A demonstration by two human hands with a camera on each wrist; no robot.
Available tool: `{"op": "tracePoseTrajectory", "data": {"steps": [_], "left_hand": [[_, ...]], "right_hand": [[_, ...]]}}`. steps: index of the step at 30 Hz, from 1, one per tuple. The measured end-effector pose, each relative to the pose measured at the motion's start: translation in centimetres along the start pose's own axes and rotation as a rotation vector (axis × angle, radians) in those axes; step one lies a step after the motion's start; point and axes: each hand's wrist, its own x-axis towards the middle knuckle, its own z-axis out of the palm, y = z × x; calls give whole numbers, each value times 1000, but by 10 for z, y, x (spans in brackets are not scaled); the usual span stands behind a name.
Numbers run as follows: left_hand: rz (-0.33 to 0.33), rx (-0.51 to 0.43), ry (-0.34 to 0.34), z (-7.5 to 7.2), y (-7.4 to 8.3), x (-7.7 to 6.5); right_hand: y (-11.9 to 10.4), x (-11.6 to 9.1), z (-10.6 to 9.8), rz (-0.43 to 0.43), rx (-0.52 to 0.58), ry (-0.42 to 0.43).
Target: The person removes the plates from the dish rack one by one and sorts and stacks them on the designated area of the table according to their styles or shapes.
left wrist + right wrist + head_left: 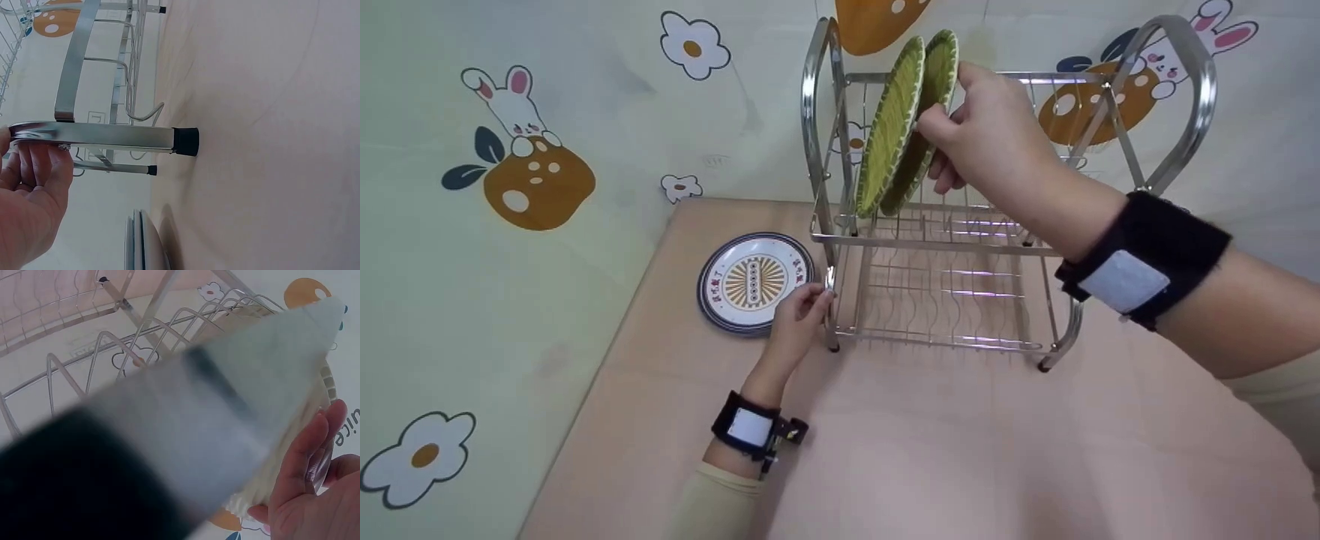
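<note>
Two green leaf-patterned plates with pale stitched-looking rims stand on edge in the upper tier of a metal dish rack point(930, 244). My right hand point(1001, 131) pinches the rim of the right-hand green plate point(941, 67), thumb on the near side. The other green plate point(891, 131) leans just left of it, close alongside. My left hand point(793, 322) grips the rack's left front leg point(112, 134) between thumb and fingers. In the right wrist view, a blurred dark and pale strap covers much of the held plate point(292, 444).
Left of the rack, a small stack of white plates with dark blue rims point(754, 247) lies flat on the pinkish table point(930, 450), close by my left hand. The rack's lower tier point(945, 300) has wire slots. A patterned wall covering point(607, 127) rises behind.
</note>
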Motion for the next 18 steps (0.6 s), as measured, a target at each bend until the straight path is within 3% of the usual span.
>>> {"op": "tracePoseTrajectory", "data": {"steps": [11, 18], "left_hand": [[1, -1, 2, -1, -3, 1], [1, -8, 7, 1, -26, 9]], "right_hand": [[8, 1, -7, 51, -78, 19], [14, 2, -14, 87, -101, 20]]}}
